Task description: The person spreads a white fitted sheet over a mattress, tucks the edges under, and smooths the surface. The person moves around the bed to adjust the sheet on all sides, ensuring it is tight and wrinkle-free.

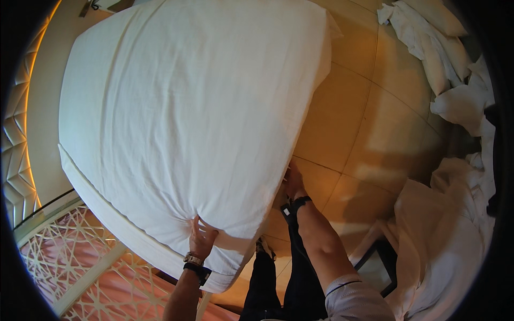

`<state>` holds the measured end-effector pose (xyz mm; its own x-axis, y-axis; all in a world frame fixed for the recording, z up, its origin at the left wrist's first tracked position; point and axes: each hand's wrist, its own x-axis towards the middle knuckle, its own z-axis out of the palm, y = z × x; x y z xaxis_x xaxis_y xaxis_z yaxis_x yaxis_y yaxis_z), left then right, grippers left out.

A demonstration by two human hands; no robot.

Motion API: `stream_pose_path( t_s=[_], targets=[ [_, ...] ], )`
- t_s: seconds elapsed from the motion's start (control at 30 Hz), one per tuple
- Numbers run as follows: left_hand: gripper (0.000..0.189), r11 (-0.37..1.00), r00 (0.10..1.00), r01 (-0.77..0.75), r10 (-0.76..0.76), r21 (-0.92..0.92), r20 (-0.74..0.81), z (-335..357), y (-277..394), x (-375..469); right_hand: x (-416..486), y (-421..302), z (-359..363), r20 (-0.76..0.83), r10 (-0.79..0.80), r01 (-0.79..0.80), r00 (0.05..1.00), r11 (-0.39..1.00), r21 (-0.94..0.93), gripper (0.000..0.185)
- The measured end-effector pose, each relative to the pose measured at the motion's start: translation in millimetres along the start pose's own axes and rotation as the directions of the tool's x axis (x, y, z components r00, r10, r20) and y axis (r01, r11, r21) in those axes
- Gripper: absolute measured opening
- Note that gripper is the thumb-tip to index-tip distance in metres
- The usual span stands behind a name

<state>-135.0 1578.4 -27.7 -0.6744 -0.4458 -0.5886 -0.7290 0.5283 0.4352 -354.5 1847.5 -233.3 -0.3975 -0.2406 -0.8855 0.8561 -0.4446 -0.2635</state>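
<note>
A white sheet (225, 112) covers the mattress of a bed in front of me, with shallow wrinkles along its top. Near the close corner my left hand (202, 239) grips a pinch of this sheet, and folds run out from the fingertips. My right hand (295, 181) is low at the bed's right side, against the mattress edge. Its fingers are partly hidden there, so whether they hold cloth is unclear. Along the lower left, a loose edge of the sheet (116, 200) lies over the mattress side.
Tan floor tiles (341, 124) run along the bed's right. White linens (441, 224) are heaped at right, beside a dark-framed object (379, 265). More white bedding (429, 44) lies at upper right. A white lattice screen (72, 248) borders the bed's lower left; a padded wall panel (18, 160) is at left.
</note>
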Motion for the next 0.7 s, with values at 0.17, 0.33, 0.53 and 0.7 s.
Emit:
stream_pose_path(
  t_s=[0.17,0.33,0.53,0.7],
  targets=[
    [0.086,0.992,0.992,-0.116,0.118,0.054,-0.050,5.5,-14.9,0.4,-11.1,7.1,-15.6,-0.045,0.092,-0.096,0.995,0.993,-0.075,0.049],
    [0.091,0.999,0.999,0.043,-0.044,-0.033,-0.027,3.4,-14.3,2.4,-34.4,15.5,-15.3,0.341,0.001,-0.039,0.940,0.994,0.105,0.045],
    [0.092,0.997,0.997,0.081,-0.081,0.011,-0.014,-4.7,-3.1,0.6,-54.2,9.0,-29.2,0.145,-0.069,0.053,0.987,0.992,0.112,0.036],
    [0.081,1.000,0.994,-0.014,0.016,0.015,-0.104,-5.5,-0.4,-4.9,-80.7,5.4,-41.8,0.161,-0.296,0.282,0.941,0.954,0.103,0.036]
  ],
)
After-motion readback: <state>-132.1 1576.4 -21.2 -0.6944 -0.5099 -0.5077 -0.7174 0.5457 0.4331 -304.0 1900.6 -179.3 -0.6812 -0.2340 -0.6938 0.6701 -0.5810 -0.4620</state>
